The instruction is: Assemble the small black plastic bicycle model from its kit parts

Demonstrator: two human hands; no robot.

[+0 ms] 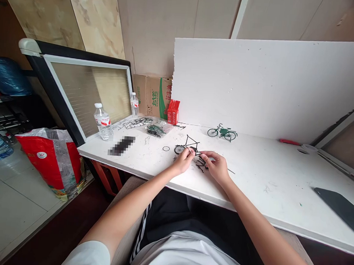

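Note:
Low over the white table, my left hand [184,161] pinches a dark, partly built model bicycle [192,142]. One spoked wheel of it shows at the left, and its thin frame rises above my fingers. My right hand [217,167] is close by on the right, its thumb and fingers closed at the bicycle's right end; whatever they grip is too small to make out. Beneath and beside the right fingers lie loose dark parts [201,164], partly hidden. A thin rod [231,171] shows just beyond the right hand. A loose thin ring [165,148] lies left of the bicycle.
A finished-looking green model bicycle [222,132] stands farther back. Left are part frames [137,123], a bag of green parts [156,128], water bottles [103,122] and a small red box [173,112]. A dark flat object [341,208] lies right, near the table's front edge.

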